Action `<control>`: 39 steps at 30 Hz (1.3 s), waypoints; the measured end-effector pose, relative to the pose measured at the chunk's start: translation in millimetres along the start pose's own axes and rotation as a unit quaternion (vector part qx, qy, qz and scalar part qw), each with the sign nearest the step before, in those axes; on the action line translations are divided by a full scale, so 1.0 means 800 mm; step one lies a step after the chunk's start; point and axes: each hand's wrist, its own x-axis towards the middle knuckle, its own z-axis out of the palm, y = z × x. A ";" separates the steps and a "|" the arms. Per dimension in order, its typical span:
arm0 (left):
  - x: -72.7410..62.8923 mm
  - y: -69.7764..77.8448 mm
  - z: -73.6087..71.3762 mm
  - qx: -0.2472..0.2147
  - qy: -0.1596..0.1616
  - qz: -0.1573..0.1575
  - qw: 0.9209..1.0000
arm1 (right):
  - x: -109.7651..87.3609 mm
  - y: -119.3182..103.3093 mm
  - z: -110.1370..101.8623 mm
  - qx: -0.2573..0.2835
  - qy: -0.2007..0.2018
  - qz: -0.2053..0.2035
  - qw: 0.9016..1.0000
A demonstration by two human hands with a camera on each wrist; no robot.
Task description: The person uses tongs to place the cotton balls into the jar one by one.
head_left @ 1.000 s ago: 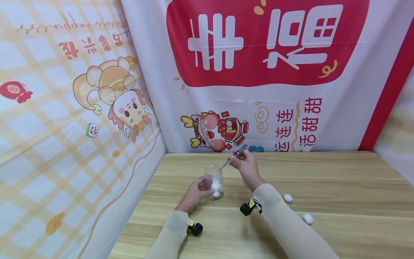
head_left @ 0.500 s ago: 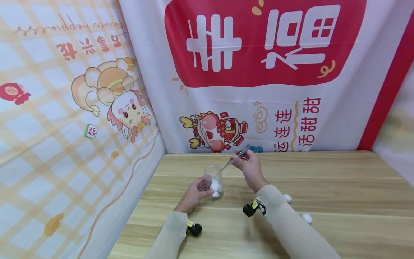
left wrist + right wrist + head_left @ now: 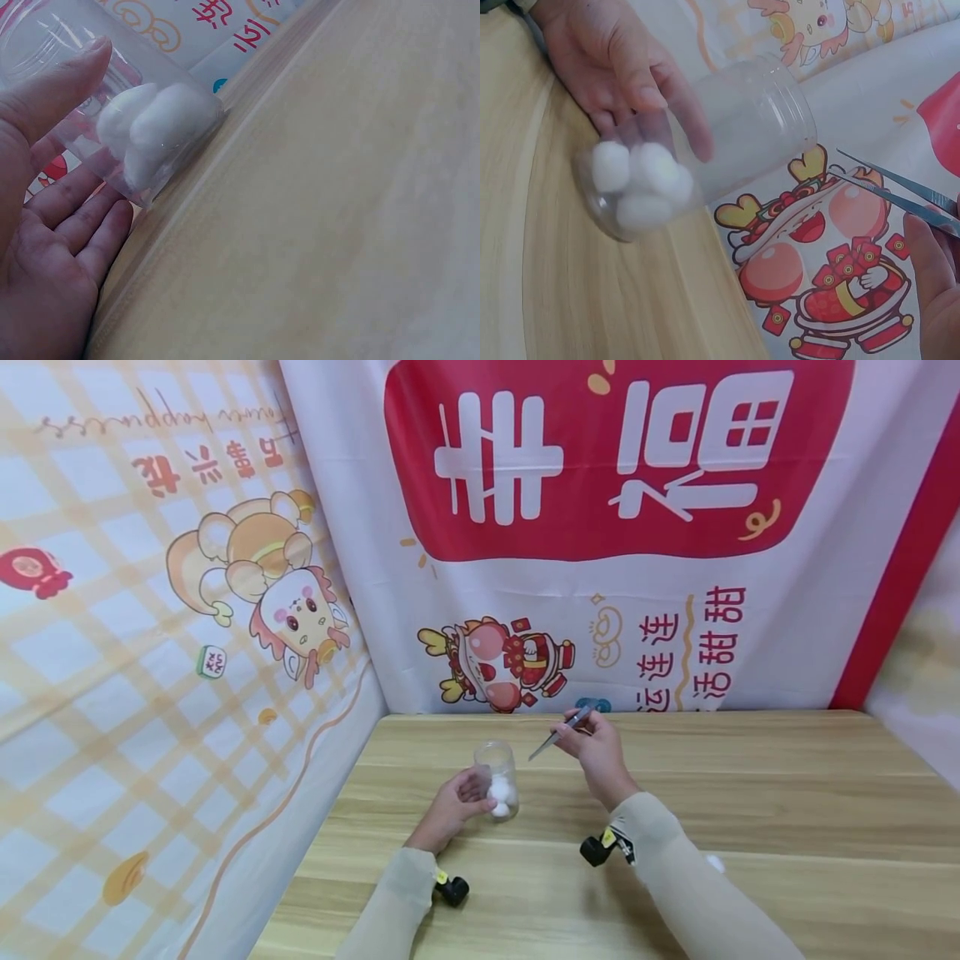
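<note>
A clear plastic jar (image 3: pixel 495 758) stands upright on the wooden table, several white cotton balls (image 3: pixel 649 176) piled in its bottom. My left hand (image 3: pixel 452 806) grips the jar's side, with the thumb (image 3: pixel 75 82) on the near wall and fingers behind it. To the right of the jar's open mouth, my right hand (image 3: pixel 596 756) pinches metal tweezers (image 3: pixel 558 733). In the right wrist view the tweezers' tips are spread apart and hold nothing. They point toward the jar's rim without reaching it.
One white cotton ball (image 3: pixel 716 863) lies on the wooden table (image 3: pixel 825 793), partly hidden by the right sleeve (image 3: pixel 675 860). A printed cloth (image 3: pixel 360 568) hangs behind the table, and another patterned cloth (image 3: pixel 150 710) borders it on the left.
My right hand has drawn the tweezers away from the jar's mouth, to the right. Its sleeve now covers one of the two loose cotton balls. The left hand and jar stay in place.
</note>
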 end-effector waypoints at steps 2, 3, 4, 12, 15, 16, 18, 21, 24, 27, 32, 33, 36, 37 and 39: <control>-0.001 0.000 0.001 0.001 0.001 0.000 1.000 | 0.000 0.001 -0.005 0.001 0.000 -0.001 1.000; -0.001 0.000 0.001 0.003 0.001 -0.001 1.000 | -0.001 0.001 -0.008 0.000 -0.001 -0.003 1.000; -0.001 -0.001 0.002 0.002 0.002 -0.001 1.000 | -0.001 0.001 -0.010 0.003 -0.001 -0.004 1.000; -0.001 -0.001 0.002 0.000 0.002 0.001 1.000 | -0.006 -0.001 -0.024 -0.003 0.003 -0.008 1.000; -0.002 0.000 0.001 0.002 0.000 -0.001 1.000 | -0.007 -0.002 -0.028 -0.008 0.007 -0.005 1.000; -0.002 0.000 0.001 0.003 0.000 -0.002 1.000 | -0.007 -0.003 -0.030 -0.008 0.008 -0.005 1.000; -0.003 0.001 0.001 0.003 0.000 -0.003 1.000 | -0.008 -0.004 -0.032 -0.011 0.007 -0.005 1.000; -0.005 0.003 0.002 0.002 0.001 -0.003 1.000 | -0.009 -0.008 -0.035 -0.010 0.006 -0.008 1.000; -0.005 0.004 0.002 0.002 0.002 -0.002 1.000 | -0.010 -0.011 -0.037 -0.013 0.009 -0.008 1.000; -0.005 0.004 0.002 0.001 0.003 -0.005 1.000 | -0.011 -0.012 -0.040 -0.018 0.009 -0.009 1.000; -0.004 0.003 0.001 0.001 0.002 -0.007 1.000 | -0.012 -0.010 -0.048 -0.025 0.013 -0.010 1.000; -0.003 0.003 0.001 0.002 0.001 -0.007 1.000 | -0.011 -0.010 -0.050 -0.028 0.013 -0.010 0.999; -0.003 0.002 0.001 0.001 0.002 -0.008 1.000 | -0.011 -0.008 -0.055 -0.035 0.014 -0.008 0.999; -0.003 0.002 0.001 0.001 0.002 -0.009 1.000 | -0.011 -0.008 -0.057 -0.037 0.013 -0.008 0.999; -0.003 0.002 0.000 -0.001 0.002 -0.009 1.000 | -0.012 -0.008 -0.060 -0.042 0.009 -0.010 0.999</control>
